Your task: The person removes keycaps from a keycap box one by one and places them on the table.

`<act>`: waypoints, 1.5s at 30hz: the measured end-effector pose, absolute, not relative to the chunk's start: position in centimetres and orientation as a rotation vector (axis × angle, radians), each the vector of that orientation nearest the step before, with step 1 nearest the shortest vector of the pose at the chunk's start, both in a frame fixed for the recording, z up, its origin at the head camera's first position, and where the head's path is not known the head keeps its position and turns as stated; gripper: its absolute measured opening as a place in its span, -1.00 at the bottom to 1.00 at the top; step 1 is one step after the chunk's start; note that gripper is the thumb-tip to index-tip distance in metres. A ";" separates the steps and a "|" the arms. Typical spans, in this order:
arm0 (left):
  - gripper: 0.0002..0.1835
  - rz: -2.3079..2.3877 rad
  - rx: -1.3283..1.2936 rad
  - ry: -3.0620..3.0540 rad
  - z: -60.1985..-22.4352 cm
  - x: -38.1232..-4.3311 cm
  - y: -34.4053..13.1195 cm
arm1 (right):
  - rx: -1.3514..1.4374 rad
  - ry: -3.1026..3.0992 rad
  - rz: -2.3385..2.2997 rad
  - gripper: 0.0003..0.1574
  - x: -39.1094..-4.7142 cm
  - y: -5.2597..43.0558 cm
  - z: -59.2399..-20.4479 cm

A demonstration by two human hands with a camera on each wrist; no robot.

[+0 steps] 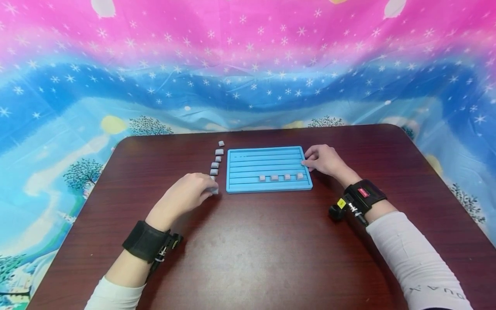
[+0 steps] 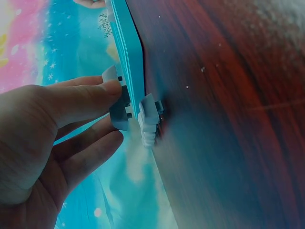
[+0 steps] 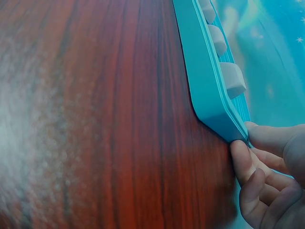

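My left hand [image 1: 187,193] pinches a pale grey keycap [image 2: 117,114] between thumb and fingers; dark stems show on its underside in the left wrist view. It is held off the table, close to a row of similar keycaps [image 1: 215,165] running away along the tray's left side. The light-blue grooved tray [image 1: 248,169] lies flat on the table. Several keycaps [image 1: 274,178] stand in one of its near grooves, toward the right. With thumb and fingers, my right hand [image 1: 325,160] holds the tray's right edge, seen closely in the right wrist view.
The dark red-brown wooden table [image 1: 252,249] has rounded far corners. Behind and beside it hangs a pink and blue snowflake-patterned cloth [image 1: 248,64]. Each wrist wears a black strap [image 1: 364,196] with a small camera.
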State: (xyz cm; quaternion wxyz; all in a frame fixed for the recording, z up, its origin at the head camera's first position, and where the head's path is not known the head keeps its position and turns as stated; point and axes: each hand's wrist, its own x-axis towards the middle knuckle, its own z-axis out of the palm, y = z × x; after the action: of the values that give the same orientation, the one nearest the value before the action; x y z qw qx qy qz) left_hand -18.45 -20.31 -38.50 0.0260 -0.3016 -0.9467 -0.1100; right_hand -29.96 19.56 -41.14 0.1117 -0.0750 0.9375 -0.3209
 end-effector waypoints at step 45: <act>-0.81 -0.347 -0.979 -2.967 -39.8 -18.2 -21.1 | -0.220 2.757 -0.937 -0.60 -29.8 19.4 -41.0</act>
State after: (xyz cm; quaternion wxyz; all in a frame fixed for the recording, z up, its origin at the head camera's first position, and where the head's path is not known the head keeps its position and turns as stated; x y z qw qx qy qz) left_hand -18.24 -21.12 -39.77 -0.0012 -0.3114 -0.9438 -0.1102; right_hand -29.83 19.38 -40.98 0.1106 -0.0750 0.9383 -0.3191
